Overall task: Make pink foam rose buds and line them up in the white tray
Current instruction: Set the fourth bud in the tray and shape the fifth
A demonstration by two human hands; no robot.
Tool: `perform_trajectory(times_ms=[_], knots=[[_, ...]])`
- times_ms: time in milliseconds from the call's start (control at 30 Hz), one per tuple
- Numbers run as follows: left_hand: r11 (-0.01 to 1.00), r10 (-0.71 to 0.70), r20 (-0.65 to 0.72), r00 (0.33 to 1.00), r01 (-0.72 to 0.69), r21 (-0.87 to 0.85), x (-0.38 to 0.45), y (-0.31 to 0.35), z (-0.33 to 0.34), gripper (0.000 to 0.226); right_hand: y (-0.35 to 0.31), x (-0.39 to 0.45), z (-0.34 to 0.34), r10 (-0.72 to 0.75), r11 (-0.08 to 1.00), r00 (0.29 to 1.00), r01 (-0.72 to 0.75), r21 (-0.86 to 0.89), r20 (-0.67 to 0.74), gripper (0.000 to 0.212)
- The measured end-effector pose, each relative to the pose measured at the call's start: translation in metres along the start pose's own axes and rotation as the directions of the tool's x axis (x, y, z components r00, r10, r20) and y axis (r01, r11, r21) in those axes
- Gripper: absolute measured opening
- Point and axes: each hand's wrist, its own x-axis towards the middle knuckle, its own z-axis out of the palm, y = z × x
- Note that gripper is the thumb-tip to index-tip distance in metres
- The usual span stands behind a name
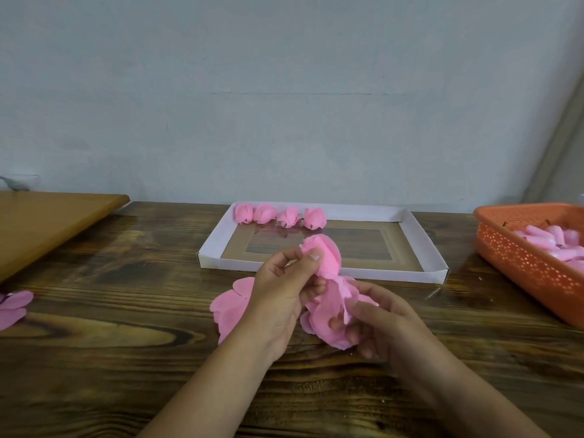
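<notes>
Midway along the dark wooden counter [126, 311], left hand [281, 298] pinches rolled pink foam bud [325, 257]; right hand [382, 324] grips its loose pink foam petals [328, 314]. Four finished pink buds [279, 214] line white cardboard tray [417, 245]'s far edge.

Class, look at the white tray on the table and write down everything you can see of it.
The white tray is a shallow rectangular box that looks like folded card, with low sloping walls and a brownish floor with a glossy, reflective middle panel. It lies flat on the dark wooden table, near the wall. Four pink rose buds stand in a row along its far wall, at the left end; the rest is bare. Neither hand touches it.
</notes>
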Motion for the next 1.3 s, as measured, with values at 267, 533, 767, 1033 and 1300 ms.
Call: perform_trajectory(times_ms=[267,533,767,1033,1300], knots=[[0.985,0.07,-0.027,0.997,-0.064,0.162,0.002,-0.005,-0.004,0.043,-0.001,0.002,-0.01,-0.112,0.986,0.971,0.135,0.097,-0.213,0.032],[0.971,0.071,-0.052,0.996,-0.058,0.23,0.003,-0.009,-0.004,0.014,-0.007,0.003,-0.012,-0.157,0.924,0.978,0.195,0.33,-0.138,0.044],[0.979,0.066,-0.069,0.995,-0.051,0.198,0.002,-0.009,-0.004,0.021,-0.003,-0.001,-0.002,-0.169,0.984,0.956,0.177,0.012,-0.241,0.061],[0.982,0.091,-0.073,0.993,-0.078,0.171,-0.001,-0.01,0.0,0.039,0.002,-0.001,0.012,-0.184,0.942,0.939,0.085,-0.323,-0.289,0.088],[0.995,0.095,-0.096,0.991,-0.091,0.046,0.0,-0.008,0.002,0.057,-0.004,-0.004,0.014,0.069,0.961,0.972,-0.126,-0.247,-0.225,0.067]])
